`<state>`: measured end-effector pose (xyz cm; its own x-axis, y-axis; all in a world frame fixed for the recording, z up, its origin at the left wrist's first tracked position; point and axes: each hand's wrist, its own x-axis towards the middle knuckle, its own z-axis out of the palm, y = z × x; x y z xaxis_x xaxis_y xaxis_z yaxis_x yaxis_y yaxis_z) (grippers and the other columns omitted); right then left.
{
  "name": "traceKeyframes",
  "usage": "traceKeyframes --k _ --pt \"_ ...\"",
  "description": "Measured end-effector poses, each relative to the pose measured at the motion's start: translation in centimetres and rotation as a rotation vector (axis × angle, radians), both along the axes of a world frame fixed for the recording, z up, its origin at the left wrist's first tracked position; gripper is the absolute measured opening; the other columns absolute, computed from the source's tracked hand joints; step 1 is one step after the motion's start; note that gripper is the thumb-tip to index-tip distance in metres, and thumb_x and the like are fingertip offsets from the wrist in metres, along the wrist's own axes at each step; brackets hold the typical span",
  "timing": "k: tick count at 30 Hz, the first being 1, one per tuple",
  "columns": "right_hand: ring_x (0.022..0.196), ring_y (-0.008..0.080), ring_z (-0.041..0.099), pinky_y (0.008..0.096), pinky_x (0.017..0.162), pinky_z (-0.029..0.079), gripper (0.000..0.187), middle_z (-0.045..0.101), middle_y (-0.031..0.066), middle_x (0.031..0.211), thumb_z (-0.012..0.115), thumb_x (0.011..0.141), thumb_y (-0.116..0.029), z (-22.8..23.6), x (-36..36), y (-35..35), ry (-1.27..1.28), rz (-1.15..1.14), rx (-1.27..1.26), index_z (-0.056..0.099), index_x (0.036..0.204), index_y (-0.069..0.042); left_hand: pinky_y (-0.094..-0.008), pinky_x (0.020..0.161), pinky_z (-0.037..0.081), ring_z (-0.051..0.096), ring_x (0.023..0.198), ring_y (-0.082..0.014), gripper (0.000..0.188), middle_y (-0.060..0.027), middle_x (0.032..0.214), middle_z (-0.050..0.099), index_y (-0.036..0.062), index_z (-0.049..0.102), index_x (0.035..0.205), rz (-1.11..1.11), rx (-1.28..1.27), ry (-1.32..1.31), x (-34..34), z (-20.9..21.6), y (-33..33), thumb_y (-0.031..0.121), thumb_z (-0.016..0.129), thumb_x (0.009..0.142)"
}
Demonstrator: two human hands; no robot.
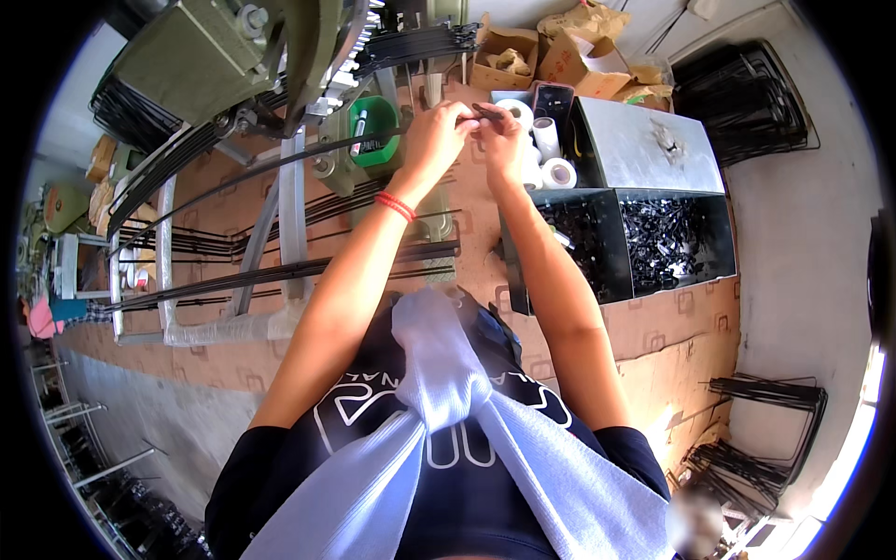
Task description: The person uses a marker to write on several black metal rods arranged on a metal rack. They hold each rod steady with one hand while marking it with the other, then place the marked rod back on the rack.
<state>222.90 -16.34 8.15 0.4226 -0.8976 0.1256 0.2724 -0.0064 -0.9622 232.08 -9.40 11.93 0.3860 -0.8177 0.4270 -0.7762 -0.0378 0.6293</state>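
Observation:
Both of my hands meet in front of me, at the far side of the bin. My right hand (504,140) is closed round a small dark part (483,111), whose exact kind I cannot make out. The fingertips of my left hand (437,135) pinch at the same spot, touching the part's left end. A red band (396,205) circles my left wrist. Just right of my right hand stand white rolls (547,138). Below them, a grey metal bin (616,189) holds many small black pieces (674,238) in two compartments.
Green machinery (201,56) fills the upper left. Long black rods (289,271) lie across a metal frame (294,201) on the left. A green tub (377,131) with a marker sits near my left hand. Cardboard boxes (583,63) stand behind; black wire frames (747,103) lean at the right wall.

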Motion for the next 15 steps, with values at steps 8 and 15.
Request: traceKeyframes --k 8,15 --pt "0.080 0.0358 0.061 0.0427 0.072 0.049 0.042 0.062 0.0196 0.084 0.054 0.081 -0.043 1.7 -15.0 4.4 1.380 0.233 -0.754 0.064 0.082 -0.002 -0.0373 0.065 0.048 0.061 0.076 -0.0323 0.014 -0.0135 0.082 0.063 0.0027 0.061 0.085 -0.093 -0.045 -0.061 1.1 -0.6 0.3 0.014 0.065 0.078" --pt "0.068 0.0255 0.062 0.0358 0.060 0.051 0.048 0.061 0.0152 0.077 0.064 0.077 -0.026 -5.8 -23.8 7.9 1.238 0.103 -0.007 0.045 0.110 0.004 -0.0368 0.063 0.048 0.061 0.074 -0.0317 0.014 -0.0129 0.082 0.062 0.0029 0.061 0.086 -0.109 -0.066 -0.059 1.0 -0.9 0.1 0.015 0.065 0.079"
